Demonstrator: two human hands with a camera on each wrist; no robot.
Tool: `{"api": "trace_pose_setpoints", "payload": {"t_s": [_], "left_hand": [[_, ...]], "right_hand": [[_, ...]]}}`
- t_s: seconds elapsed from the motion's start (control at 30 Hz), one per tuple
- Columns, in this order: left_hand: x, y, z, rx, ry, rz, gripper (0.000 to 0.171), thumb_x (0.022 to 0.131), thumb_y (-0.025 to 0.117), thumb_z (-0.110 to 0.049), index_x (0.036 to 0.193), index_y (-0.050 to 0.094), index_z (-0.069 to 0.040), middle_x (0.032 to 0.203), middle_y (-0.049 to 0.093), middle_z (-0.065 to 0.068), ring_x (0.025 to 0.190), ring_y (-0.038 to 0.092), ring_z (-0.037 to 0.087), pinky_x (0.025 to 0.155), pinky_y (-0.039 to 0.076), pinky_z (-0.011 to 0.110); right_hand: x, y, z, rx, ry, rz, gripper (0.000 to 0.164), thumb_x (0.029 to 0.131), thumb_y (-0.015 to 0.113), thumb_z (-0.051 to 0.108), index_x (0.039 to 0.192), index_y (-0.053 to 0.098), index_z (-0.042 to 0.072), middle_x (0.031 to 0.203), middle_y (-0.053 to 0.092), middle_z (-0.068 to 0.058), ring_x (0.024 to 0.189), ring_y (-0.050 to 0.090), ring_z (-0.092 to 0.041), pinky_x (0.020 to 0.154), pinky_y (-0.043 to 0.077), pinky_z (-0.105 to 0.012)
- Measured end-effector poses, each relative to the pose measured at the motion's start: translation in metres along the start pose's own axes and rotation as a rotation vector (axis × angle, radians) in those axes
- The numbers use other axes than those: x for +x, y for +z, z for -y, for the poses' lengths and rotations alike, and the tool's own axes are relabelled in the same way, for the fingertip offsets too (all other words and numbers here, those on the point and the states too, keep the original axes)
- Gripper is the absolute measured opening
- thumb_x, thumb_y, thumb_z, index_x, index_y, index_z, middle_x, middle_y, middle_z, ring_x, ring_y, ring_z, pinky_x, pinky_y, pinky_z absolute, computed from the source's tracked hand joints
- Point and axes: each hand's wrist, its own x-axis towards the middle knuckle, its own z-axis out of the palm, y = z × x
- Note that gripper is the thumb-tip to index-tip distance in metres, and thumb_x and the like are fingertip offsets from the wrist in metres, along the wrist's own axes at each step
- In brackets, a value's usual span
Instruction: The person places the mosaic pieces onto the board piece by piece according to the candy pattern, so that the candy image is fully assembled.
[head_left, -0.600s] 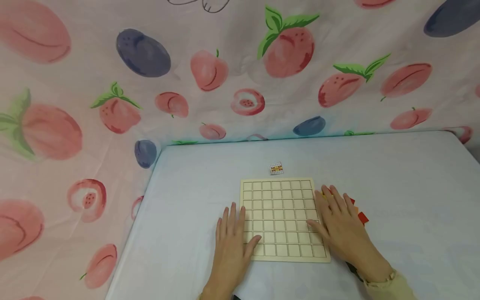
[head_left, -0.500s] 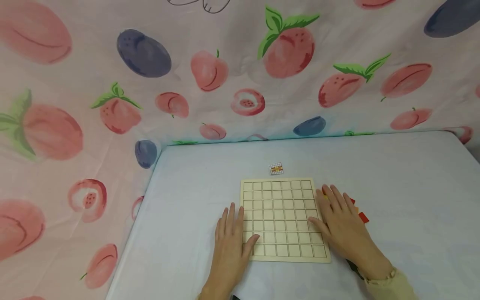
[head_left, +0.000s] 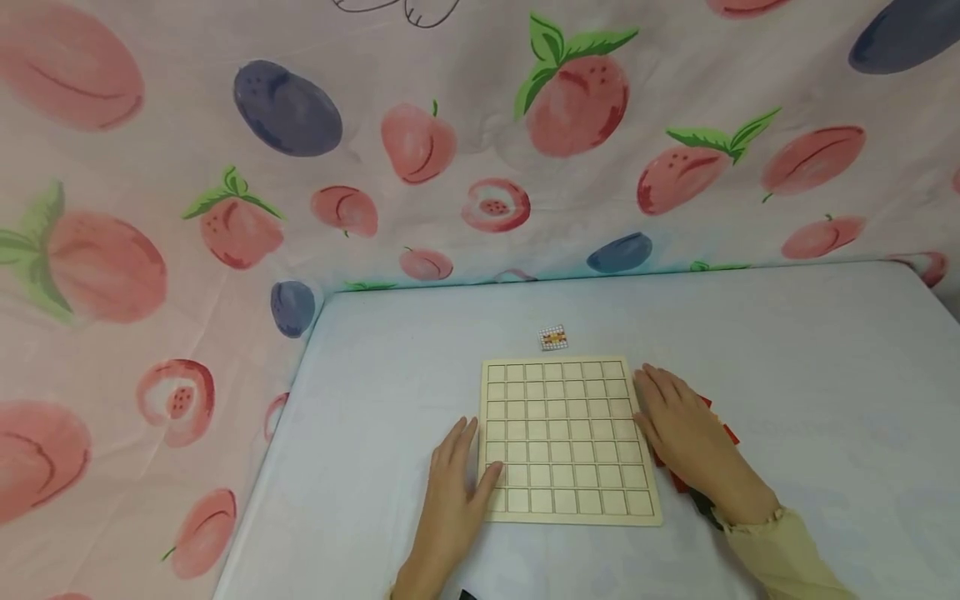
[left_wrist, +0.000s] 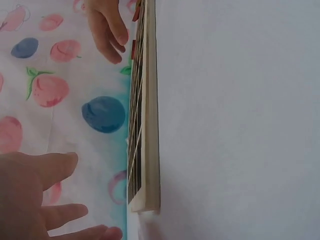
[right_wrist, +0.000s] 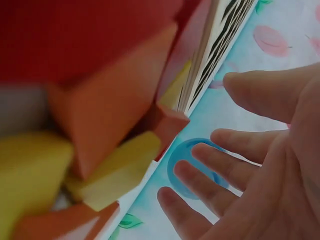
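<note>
A pale square board (head_left: 567,442) with a grid of square cells lies flat on the white tabletop. At its left edge is my left hand (head_left: 448,500), fingers loosely extended and thumb over the board's border; in the left wrist view this hand (left_wrist: 45,195) holds nothing. Along the right edge, my right hand (head_left: 686,437) hovers over red, orange and yellow blocks and hides most of them. In the right wrist view, that hand (right_wrist: 260,170) has spread fingers above several loose blocks, among them an orange block (right_wrist: 117,95) and a yellow block (right_wrist: 117,172).
A small card (head_left: 553,337) with a coloured grid pattern lies just beyond the board's far edge. Behind the tabletop (head_left: 405,358) hangs a fruit-printed cloth (head_left: 465,100), which also runs along the left side.
My left hand has drawn slightly back and left, its fingertips now off the board. The right hand has turned, its thumb moving off the board, and red blocks show beneath it.
</note>
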Motion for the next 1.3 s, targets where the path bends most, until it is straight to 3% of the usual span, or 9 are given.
{"api": "trace_pose_setpoints", "payload": {"t_s": [0.13,0.27,0.47,0.8,0.97,1.3], "left_hand": [[0.002,0.000,0.003,-0.045,-0.026,0.009,0.059,0.097,0.065,-0.033,0.148,0.044,-0.012,0.148,0.047,0.010,0.134,0.047,0.029,0.106,0.042,0.050],[0.003,0.000,0.006,-0.067,-0.047,0.010,0.055,0.095,0.068,-0.027,0.144,0.049,-0.010,0.132,0.059,0.006,0.114,0.058,0.020,0.092,0.051,0.038],[0.006,0.003,0.008,-0.095,-0.045,-0.003,0.051,0.090,0.073,-0.015,0.138,0.056,-0.008,0.119,0.063,0.001,0.094,0.057,0.011,0.076,0.047,0.024],[0.012,0.008,0.009,-0.089,-0.086,-0.001,0.053,0.086,0.076,-0.009,0.135,0.059,-0.007,0.121,0.058,0.002,0.096,0.055,0.012,0.073,0.043,0.021],[0.012,0.007,0.012,-0.084,-0.065,0.014,0.053,0.086,0.075,-0.005,0.136,0.058,-0.004,0.122,0.056,0.003,0.095,0.054,0.012,0.070,0.044,0.021],[0.013,0.007,0.013,-0.089,-0.054,0.028,0.054,0.087,0.074,-0.005,0.138,0.056,-0.002,0.123,0.056,0.004,0.095,0.052,0.012,0.070,0.043,0.020]], "right_hand": [[0.005,-0.003,-0.004,0.013,0.035,0.045,0.055,0.096,0.063,0.014,0.139,0.042,-0.011,0.141,0.045,-0.032,0.129,0.043,-0.048,0.101,0.041,-0.061],[0.010,-0.005,-0.008,0.013,0.038,0.055,0.051,0.095,0.064,0.013,0.135,0.045,-0.012,0.137,0.048,-0.033,0.124,0.046,-0.049,0.098,0.043,-0.061],[0.015,-0.008,-0.014,0.026,0.063,0.058,0.048,0.093,0.067,0.011,0.129,0.050,-0.014,0.129,0.054,-0.031,0.116,0.050,-0.047,0.095,0.046,-0.058],[0.024,-0.011,-0.017,0.049,0.115,0.117,0.044,0.092,0.069,0.011,0.125,0.053,-0.012,0.123,0.056,-0.028,0.110,0.050,-0.043,0.094,0.047,-0.055],[0.029,-0.010,-0.019,0.039,0.113,0.121,0.043,0.090,0.071,0.010,0.123,0.054,-0.012,0.116,0.057,-0.027,0.104,0.052,-0.040,0.090,0.051,-0.052],[0.038,-0.011,-0.021,0.068,0.121,0.119,0.026,0.086,0.075,0.004,0.107,0.067,-0.009,0.100,0.060,-0.020,0.091,0.055,-0.033,0.078,0.054,-0.045]]}}
